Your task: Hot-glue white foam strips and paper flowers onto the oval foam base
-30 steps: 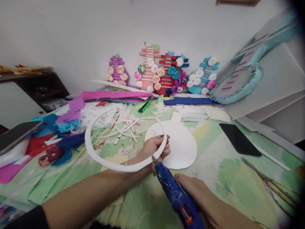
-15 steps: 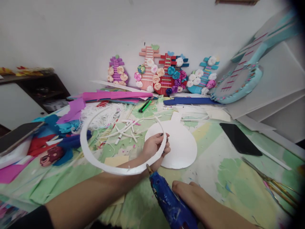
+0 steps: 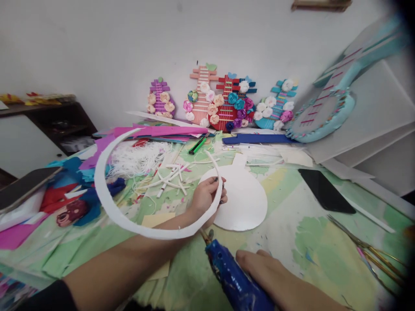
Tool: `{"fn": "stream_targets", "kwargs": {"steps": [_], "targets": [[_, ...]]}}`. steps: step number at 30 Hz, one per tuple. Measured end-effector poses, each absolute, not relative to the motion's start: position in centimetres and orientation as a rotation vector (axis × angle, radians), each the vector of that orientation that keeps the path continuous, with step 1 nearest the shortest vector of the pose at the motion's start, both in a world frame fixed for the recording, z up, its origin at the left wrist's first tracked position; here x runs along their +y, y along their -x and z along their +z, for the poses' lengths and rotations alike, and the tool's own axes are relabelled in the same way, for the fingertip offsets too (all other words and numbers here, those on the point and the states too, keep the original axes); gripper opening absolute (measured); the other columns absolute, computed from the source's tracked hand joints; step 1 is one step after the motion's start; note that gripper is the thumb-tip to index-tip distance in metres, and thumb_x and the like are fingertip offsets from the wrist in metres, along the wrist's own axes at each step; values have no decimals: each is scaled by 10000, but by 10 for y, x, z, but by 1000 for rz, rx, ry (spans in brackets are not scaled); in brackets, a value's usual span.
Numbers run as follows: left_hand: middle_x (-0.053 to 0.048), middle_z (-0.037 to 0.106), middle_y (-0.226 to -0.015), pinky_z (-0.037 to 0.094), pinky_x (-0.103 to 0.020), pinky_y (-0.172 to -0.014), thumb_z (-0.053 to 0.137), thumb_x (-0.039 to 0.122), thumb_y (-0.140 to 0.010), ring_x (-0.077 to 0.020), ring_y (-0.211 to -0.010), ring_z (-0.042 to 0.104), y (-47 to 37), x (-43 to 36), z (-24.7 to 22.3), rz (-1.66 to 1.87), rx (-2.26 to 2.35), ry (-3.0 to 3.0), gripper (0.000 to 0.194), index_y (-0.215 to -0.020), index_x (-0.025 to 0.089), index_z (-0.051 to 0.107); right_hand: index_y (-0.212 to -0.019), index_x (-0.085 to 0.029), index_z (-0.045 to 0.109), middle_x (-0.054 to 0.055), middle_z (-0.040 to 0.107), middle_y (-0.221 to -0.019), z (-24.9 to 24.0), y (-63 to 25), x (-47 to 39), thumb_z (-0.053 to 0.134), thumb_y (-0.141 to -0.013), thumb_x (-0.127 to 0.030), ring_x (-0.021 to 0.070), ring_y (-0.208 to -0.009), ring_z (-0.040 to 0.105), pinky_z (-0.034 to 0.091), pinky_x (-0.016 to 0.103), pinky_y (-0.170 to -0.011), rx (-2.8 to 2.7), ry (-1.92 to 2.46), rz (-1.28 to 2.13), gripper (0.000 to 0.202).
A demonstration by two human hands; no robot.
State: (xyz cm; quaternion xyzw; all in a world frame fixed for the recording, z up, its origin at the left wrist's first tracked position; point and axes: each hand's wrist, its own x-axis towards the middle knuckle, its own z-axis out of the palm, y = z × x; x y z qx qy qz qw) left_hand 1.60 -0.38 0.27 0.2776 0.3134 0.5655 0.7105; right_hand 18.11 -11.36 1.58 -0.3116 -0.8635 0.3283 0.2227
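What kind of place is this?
Likely a craft workspace: blue glue gun in the right hand, scissors on the table, and flower-trimmed model instruments along the wall.

So there's a bunch of small craft guitars up by the wall: a purple guitar with peach flowers (image 3: 159,96), a salmon-pink guitar with striped neck (image 3: 202,93) and a turquoise guitar with white flowers (image 3: 279,103). A way bigger pale-blue guitar (image 3: 346,110) tilts on the right, with a flat black phone (image 3: 326,190) nearer the front. Dark brown wooden cabinet (image 3: 61,121) sits far left.
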Motion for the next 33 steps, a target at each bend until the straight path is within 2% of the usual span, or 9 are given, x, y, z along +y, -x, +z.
{"fn": "stream_targets", "kwargs": {"steps": [7, 10, 15, 21, 24, 26, 28, 29, 33], "targets": [[72, 376, -438, 297, -172, -412, 615, 213, -686, -61, -397, 374, 2, 22, 0, 1262, 870, -837, 145, -757, 138, 514, -853, -205, 483, -6, 506, -596, 13, -200, -89, 377, -815, -600, 149, -486, 448, 356, 263, -445, -1950, 1147, 434, 411], [69, 411, -435, 343, -195, -427, 612, 279, -695, -81, -396, 414, 13, 32, 0, 1285, 995, -968, 177, -764, 147, 518, -790, -208, 461, -1, 533, -608, 24, -223, -70, 386, -866, -529, 165, -536, 485, 357, 273, -501, -1887, 1642, 308, 338], [52, 477, -510, 367, -219, -452, 512, 325, -776, -109, -435, 473, 24, 41, -4, 1331, 1251, -1247, 181, -842, 159, 534, -689, -212, 470, 47, 600, -644, 20, -269, -54, 441, -822, -600, 209, -567, 558, 361, 301, -525, -1940, 2089, 228, 411], [-4, 558, -639, 378, -256, -543, 452, 269, -816, -151, -580, 527, 33, 44, -2, 1355, 1504, -1647, 157, -810, 172, 576, -845, -150, 561, 128, 636, -852, -8, -297, -57, 437, -890, -386, 259, -750, 608, 419, 352, -647, -2206, 2017, 10, 271], [-50, 607, -762, 409, -301, -663, 456, 243, -809, -193, -727, 552, 37, 48, 2, 1361, 1600, -1839, 153, -793, 172, 591, -921, -127, 609, 176, 629, -984, 2, -291, -63, 459, -869, -271, 342, -887, 577, 414, 423, -689, -2134, 2084, -288, 215], [-73, 613, -816, 413, -331, -740, 451, 229, -810, -213, -794, 552, 39, 51, 4, 1357, 1643, -1961, 158, -791, 168, 595, -951, -156, 622, 158, 624, -1066, 21, -280, -70, 420, -881, -235, 332, -942, 562, 414, 424, -717, -1987, 1968, -329, 228], [-85, 609, -835, 413, -349, -781, 429, 223, -826, -224, -820, 552, 40, 52, 6, 1341, 1675, -2068, 183, -807, 165, 601, -1009, -188, 612, 84, 651, -917, 43, -265, -78, 359, -937, -319, 224, -823, 599, 433, 339, -713, -1860, 1732, -27, 293], [-89, 607, -839, 415, -355, -788, 414, 221, -836, -227, -826, 552, 40, 52, 6, 1329, 1688, -2115, 198, -817, 164, 603, -1018, -206, 610, 41, 635, -771, 53, -256, -82, 333, -949, -382, 187, -692, 594, 429, 301, -636, -1738, 1668, 97, 336], [-109, 592, -857, 423, -371, -788, 373, 202, -861, -238, -830, 547, 39, 50, 7, 1268, 1738, -2255, 236, -851, 152, 603, -1024, -195, 622, -35, 506, -531, 76, -223, -85, 438, -890, -497, 141, -477, 491, 352, 261, -504, -1580, 1533, 200, 379]]}}
